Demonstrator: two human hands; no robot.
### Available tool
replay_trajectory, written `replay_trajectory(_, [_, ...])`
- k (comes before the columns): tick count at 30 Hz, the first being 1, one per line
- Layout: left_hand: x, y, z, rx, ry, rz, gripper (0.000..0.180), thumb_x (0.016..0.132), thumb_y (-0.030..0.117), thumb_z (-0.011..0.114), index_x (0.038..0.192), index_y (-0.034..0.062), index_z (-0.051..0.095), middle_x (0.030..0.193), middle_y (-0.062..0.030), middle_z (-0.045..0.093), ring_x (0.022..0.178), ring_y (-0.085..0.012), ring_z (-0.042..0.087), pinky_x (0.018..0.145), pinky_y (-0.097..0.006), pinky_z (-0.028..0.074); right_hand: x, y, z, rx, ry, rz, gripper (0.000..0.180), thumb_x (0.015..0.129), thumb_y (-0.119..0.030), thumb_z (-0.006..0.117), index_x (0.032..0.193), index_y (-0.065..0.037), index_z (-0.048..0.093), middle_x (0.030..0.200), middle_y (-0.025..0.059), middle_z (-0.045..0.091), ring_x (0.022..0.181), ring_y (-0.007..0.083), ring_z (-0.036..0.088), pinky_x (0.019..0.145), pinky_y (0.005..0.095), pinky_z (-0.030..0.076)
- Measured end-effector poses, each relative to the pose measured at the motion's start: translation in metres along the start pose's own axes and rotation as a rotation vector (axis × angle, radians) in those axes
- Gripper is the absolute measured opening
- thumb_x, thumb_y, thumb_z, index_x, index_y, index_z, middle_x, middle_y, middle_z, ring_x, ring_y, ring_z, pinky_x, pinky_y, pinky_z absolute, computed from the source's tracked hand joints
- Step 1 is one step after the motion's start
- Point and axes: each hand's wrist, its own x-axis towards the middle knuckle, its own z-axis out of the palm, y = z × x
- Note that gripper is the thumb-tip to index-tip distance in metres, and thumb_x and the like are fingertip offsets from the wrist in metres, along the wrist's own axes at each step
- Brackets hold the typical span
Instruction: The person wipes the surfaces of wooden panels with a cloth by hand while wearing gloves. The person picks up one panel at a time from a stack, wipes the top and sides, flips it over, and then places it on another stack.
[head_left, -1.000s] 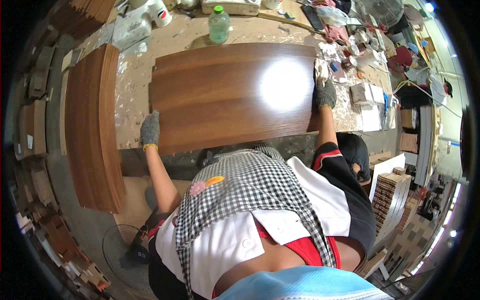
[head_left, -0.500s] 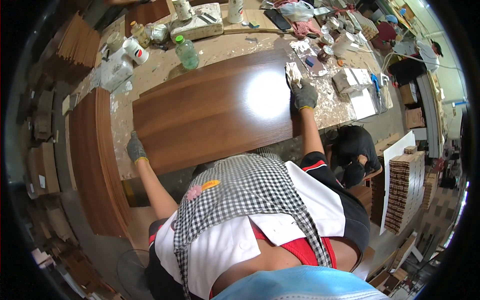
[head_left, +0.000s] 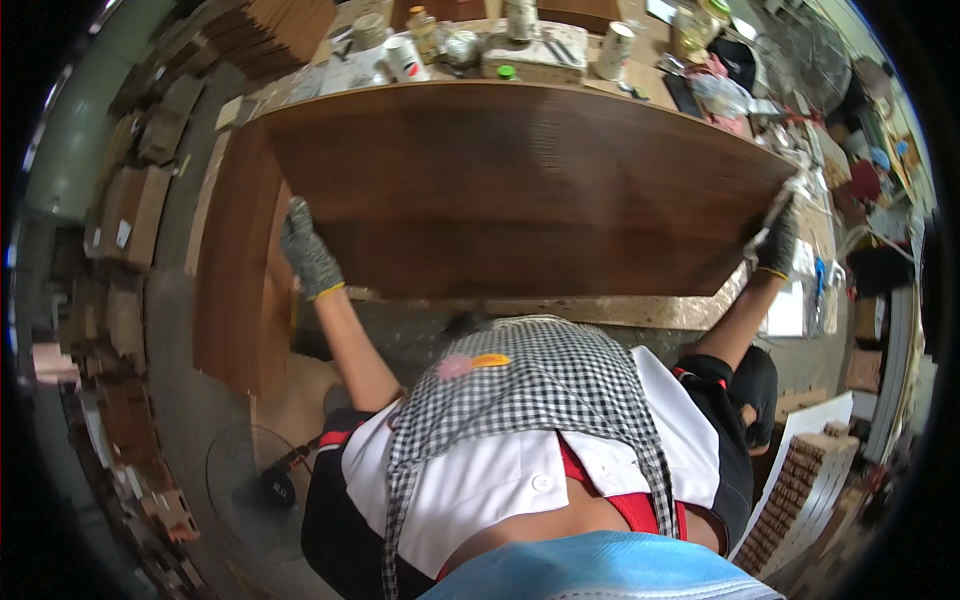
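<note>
A wide dark brown wood-grain board (head_left: 520, 200) is raised off the worktable and tilted, spanning the space between my hands. My left hand (head_left: 310, 245), in a grey knit glove, grips its left edge beside a stack of similar brown boards (head_left: 232, 290). At the right edge my gloved right hand (head_left: 778, 240) holds the board, with a crumpled whitish cloth (head_left: 795, 185) against the same edge. The fingers behind the board are partly hidden, and the right hand is slightly blurred. Only the green cap (head_left: 507, 73) of a bottle shows above the far edge.
Behind the board stand a paper cup (head_left: 405, 60), a jar (head_left: 423, 35), a white can (head_left: 615, 52) and a paint-stained block (head_left: 535, 55). A standing fan (head_left: 265, 490) is at lower left. A crouching person (head_left: 755, 395) is at right, near stacked panels (head_left: 800, 490).
The board has gone from lying on the table to being lifted and tilted up, with both hands on its side edges. The view has shifted, and the board now covers most of the green-capped bottle.
</note>
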Motion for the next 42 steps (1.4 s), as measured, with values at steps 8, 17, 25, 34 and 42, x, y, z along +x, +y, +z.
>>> replay_trajectory(8, [0.069,-0.172,-0.018,0.392,-0.129,0.418,0.034,0.107,0.021,0.046,0.116,-0.0041,0.067,0.115,-0.0194,0.069,0.102,-0.0321,0.064,0.090,-0.039,0.051,-0.025,-0.050,0.041,0.821,0.210,0.179,0.071,0.106,-0.058,0.042,0.156,-0.009,0.037,0.149,0.0161,0.051,0.129,0.0348,0.055,0.109,0.0490,0.046])
replay_trajectory(17, [0.050,-0.177,-0.012,-0.041,-0.107,0.194,0.028,0.102,0.024,0.061,0.111,-0.0005,0.069,0.109,-0.0166,0.072,0.099,-0.0298,0.068,0.089,-0.038,0.054,-0.031,-0.057,0.047,0.850,0.168,0.138,0.079,0.104,-0.066,0.033,0.159,-0.008,0.034,0.159,0.0138,0.042,0.141,0.0348,0.045,0.119,0.0501,0.036])
replay_trajectory(25, [0.067,-0.038,0.016,-0.188,-0.021,-0.094,0.066,0.108,0.050,0.046,0.135,-0.0098,0.054,0.136,-0.0153,0.059,0.120,-0.0243,0.058,0.106,-0.035,0.044,0.041,-0.037,-0.004,-0.165,-0.054,-0.499,0.036,0.100,-0.038,0.064,0.108,-0.002,0.067,0.098,0.0144,0.069,0.072,0.0274,0.058,0.066,0.0401,0.045])
replay_trajectory(34, [0.051,-0.020,0.041,-0.347,0.135,-0.145,0.070,0.107,0.053,0.044,0.147,-0.0050,0.046,0.147,-0.0181,0.050,0.128,-0.0269,0.052,0.111,-0.037,0.039,-0.160,-0.309,0.180,-0.589,-0.204,-0.857,0.038,0.091,-0.036,0.066,0.111,-0.003,0.062,0.100,0.0208,0.061,0.098,0.0395,0.060,0.093,0.0520,0.046])
replay_trajectory(42, [0.034,-0.029,0.095,0.864,0.529,-0.070,0.040,0.108,0.032,0.047,0.130,0.0034,0.063,0.131,-0.0099,0.064,0.124,-0.0162,0.055,0.102,-0.028,0.046,-0.306,-0.518,0.343,-0.256,-0.504,-1.419,0.024,0.082,-0.026,0.063,0.094,-0.007,0.072,0.086,0.0153,0.069,0.087,0.0346,0.067,0.080,0.0466,0.050])
